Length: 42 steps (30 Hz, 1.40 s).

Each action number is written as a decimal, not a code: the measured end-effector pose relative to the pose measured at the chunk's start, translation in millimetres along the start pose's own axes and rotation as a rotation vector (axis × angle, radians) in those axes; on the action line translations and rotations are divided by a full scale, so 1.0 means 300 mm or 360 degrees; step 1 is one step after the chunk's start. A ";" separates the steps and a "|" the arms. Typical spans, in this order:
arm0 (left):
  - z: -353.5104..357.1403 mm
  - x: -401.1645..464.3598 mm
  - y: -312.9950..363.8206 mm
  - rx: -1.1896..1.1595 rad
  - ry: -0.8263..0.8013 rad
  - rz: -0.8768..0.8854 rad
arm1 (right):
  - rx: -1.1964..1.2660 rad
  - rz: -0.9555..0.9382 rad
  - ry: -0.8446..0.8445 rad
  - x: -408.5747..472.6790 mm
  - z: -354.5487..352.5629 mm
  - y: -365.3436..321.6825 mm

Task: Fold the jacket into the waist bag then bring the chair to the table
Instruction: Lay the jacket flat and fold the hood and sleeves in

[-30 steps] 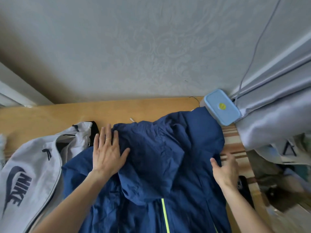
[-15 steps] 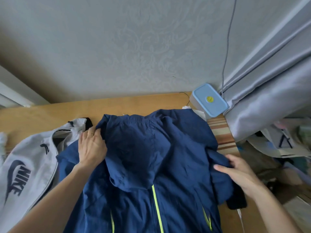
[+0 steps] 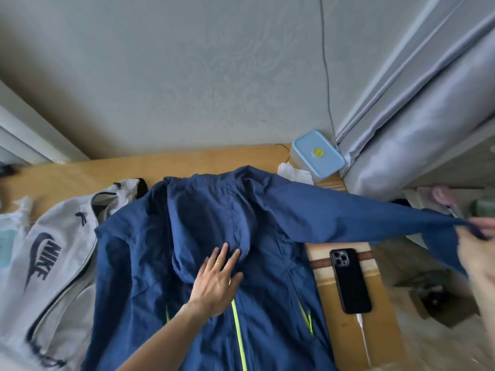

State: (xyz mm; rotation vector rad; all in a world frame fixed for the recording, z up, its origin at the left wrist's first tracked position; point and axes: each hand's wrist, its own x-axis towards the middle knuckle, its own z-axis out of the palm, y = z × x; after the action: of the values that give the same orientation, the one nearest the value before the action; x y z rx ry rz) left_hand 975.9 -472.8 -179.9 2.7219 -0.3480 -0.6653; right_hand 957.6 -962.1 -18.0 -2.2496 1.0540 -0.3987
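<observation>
Left hand, fingers spread flat, pins the chest of the jacket; right hand, at three o'clock, pinches the sleeve cuff, drawing it taut. The jacket lies face-up on the table; the waist bag lies unzipped at nine o'clock. The fabric appears thin, light, soft and slippery: best held at cuffs and hems.

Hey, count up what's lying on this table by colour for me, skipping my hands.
Navy blue: 1, the jacket
Grey: 1, the Nike waist bag
Black: 1, the phone
Light blue: 1, the lidded box
White: 1, the crumpled tissue
Total: 5
</observation>
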 end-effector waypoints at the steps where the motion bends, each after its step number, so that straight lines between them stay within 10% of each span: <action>1: 0.008 0.000 0.012 -0.0138 -0.0060 -0.0064 | 0.0076 0.0027 0.0048 -0.023 -0.002 -0.094; 8: -0.169 -0.104 0.067 -0.1332 0.0422 -0.0391 | 0.0319 -0.0904 0.0037 -0.395 0.184 -0.681; 14: -0.329 -0.138 -0.103 -0.2650 0.0664 -0.1107 | -0.0036 -0.1837 -0.1284 -0.884 0.560 -0.800; 19: -0.303 -0.157 -0.258 -0.2208 0.0955 -0.1121 | -0.0001 -0.1615 -0.1317 -0.855 0.676 -0.543; 23: -0.251 -0.112 -0.258 -0.1419 0.0778 -0.0825 | -0.0403 -0.1381 -0.0887 -0.656 0.744 -0.430; 31: -0.271 0.226 -0.317 -0.0279 0.0472 -0.0552 | -0.1054 -0.1614 -0.1212 -0.469 0.929 -0.471; 38: -0.535 0.208 -0.472 -0.1789 0.0677 -0.0284 | -0.0338 -0.1362 -0.0455 -0.280 0.804 -0.516; 42: -0.638 0.133 -0.549 -0.1632 0.0611 0.0088 | -0.0147 -0.1427 -0.0187 -0.211 0.745 -0.506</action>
State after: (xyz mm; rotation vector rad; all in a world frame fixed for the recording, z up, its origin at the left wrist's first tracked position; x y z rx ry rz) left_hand 1128.6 -286.7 -93.9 1.7754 0.0308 -0.1837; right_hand 1118.3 -748.2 -91.8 -2.6871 -0.0588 -0.5675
